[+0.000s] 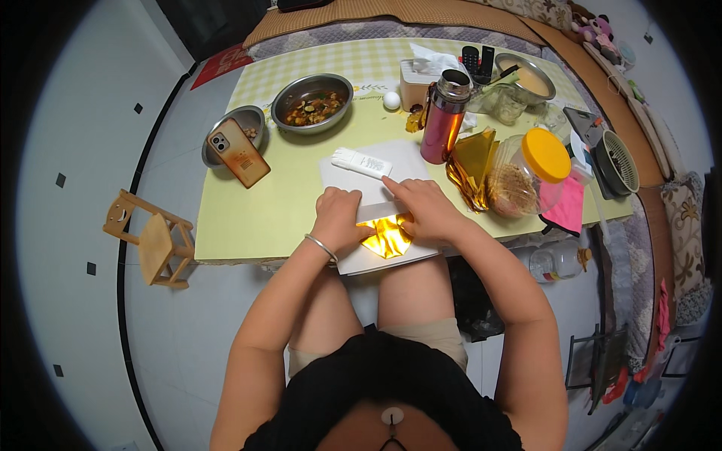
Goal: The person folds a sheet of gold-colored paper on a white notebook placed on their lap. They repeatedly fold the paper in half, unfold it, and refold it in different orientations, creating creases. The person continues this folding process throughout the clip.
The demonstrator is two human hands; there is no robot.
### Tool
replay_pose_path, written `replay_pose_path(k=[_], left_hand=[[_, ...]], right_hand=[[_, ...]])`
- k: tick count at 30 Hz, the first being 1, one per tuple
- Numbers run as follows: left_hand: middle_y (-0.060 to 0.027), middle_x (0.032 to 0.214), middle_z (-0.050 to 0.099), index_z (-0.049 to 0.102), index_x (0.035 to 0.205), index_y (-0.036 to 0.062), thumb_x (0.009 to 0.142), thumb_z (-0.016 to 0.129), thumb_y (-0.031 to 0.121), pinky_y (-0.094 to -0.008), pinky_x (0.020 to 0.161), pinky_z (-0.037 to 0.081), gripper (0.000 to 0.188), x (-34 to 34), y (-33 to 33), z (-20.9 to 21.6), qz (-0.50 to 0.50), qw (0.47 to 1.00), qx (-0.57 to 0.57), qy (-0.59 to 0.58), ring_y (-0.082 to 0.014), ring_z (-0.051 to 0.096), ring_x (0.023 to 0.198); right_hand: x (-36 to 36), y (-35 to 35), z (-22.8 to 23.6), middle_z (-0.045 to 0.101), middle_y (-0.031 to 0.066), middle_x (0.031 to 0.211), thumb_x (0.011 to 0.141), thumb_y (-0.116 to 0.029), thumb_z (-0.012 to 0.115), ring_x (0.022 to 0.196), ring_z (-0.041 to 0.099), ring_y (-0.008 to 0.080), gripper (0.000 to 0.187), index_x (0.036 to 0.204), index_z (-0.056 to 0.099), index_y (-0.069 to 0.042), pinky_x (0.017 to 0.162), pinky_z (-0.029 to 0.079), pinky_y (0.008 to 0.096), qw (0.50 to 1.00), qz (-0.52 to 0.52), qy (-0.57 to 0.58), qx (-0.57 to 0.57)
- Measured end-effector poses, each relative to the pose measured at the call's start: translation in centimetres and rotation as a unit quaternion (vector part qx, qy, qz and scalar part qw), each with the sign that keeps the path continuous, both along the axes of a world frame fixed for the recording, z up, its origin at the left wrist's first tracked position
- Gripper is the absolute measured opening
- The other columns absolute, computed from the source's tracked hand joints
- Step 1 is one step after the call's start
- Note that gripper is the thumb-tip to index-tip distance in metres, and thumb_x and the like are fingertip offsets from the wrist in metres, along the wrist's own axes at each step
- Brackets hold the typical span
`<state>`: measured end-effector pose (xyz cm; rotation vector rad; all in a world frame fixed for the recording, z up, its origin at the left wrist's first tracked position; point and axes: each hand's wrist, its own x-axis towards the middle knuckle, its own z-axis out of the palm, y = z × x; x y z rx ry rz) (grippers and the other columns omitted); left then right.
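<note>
A shiny sheet of gold foil paper (387,240) lies on a white board (363,259) at the table's near edge, its far part folded under a pale grey strip (381,213). My left hand (338,218) is closed, with its thumb pressed on the foil's left side. On the other side my right hand (427,209) pinches the foil with its thumb, while the index finger reaches forward. Just beyond that fingertip rests a white tube (361,162), flat on the board. Most curled fingertips are hidden.
Right of the board stand a pink thermos (444,120), a stack of gold foil paper (475,161) and a yellow-lidded jar (535,173). A phone (239,152) leans on a small metal bowl (256,119) at left. Behind is a larger bowl of food (312,104).
</note>
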<state>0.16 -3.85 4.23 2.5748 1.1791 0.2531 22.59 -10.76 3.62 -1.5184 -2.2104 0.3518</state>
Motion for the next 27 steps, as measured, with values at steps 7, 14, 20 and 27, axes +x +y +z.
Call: replay_pose_path(k=[7, 14, 20, 27], left_hand=[[-0.02, 0.124, 0.066, 0.067, 0.11, -0.001, 0.081, 0.069, 0.009, -0.0452, 0.11, 0.046, 0.03, -0.5, -2.1, -4.3, -0.138, 0.981, 0.1, -0.095, -0.0376, 0.058, 0.126], [-0.0248, 0.152, 0.048, 0.049, 0.144, -0.0049, 0.089, 0.059, 0.01, -0.0511, 0.117, 0.037, 0.058, -3.3, -6.0, -5.8, -0.107, 0.984, 0.124, -0.066, -0.0398, 0.045, 0.142], [-0.0239, 0.15, 0.051, 0.053, 0.141, -0.0062, 0.089, 0.062, 0.018, -0.0497, 0.118, 0.036, 0.058, -5.1, -7.1, -6.3, -0.041, 0.986, 0.139, -0.078, -0.037, 0.047, 0.142], [-0.0251, 0.14, 0.059, 0.063, 0.128, -0.0064, 0.079, 0.066, 0.019, -0.0514, 0.113, 0.041, 0.055, -4.0, -7.0, -5.5, -0.022, 0.979, 0.18, -0.09, -0.0375, 0.056, 0.132]], right_hand=[[-1.0, -0.9, -1.5, 0.065, 0.0069, 0.101, 0.087, -0.018, 0.059, 0.107, 0.06, 0.0257, 0.025, 0.107, 0.068, -0.007, 0.104, 0.042, 0.0426, 0.969, 0.106, -0.172, 0.142], [0.8, -5.8, -4.4, 0.042, 0.0155, 0.158, 0.097, -0.031, 0.061, 0.149, 0.037, 0.0304, 0.063, 0.15, 0.044, -0.002, 0.124, 0.025, 0.0478, 0.993, 0.012, -0.109, 0.037], [1.2, -7.1, -4.7, 0.038, 0.0212, 0.16, 0.096, -0.034, 0.063, 0.15, 0.034, 0.0354, 0.071, 0.153, 0.039, 0.001, 0.124, 0.025, 0.0468, 0.997, -0.063, -0.037, 0.013], [0.6, -6.8, -4.6, 0.048, 0.0225, 0.153, 0.086, -0.034, 0.07, 0.145, 0.041, 0.0376, 0.068, 0.141, 0.053, 0.003, 0.122, 0.027, 0.0534, 0.994, -0.079, -0.053, 0.062]])
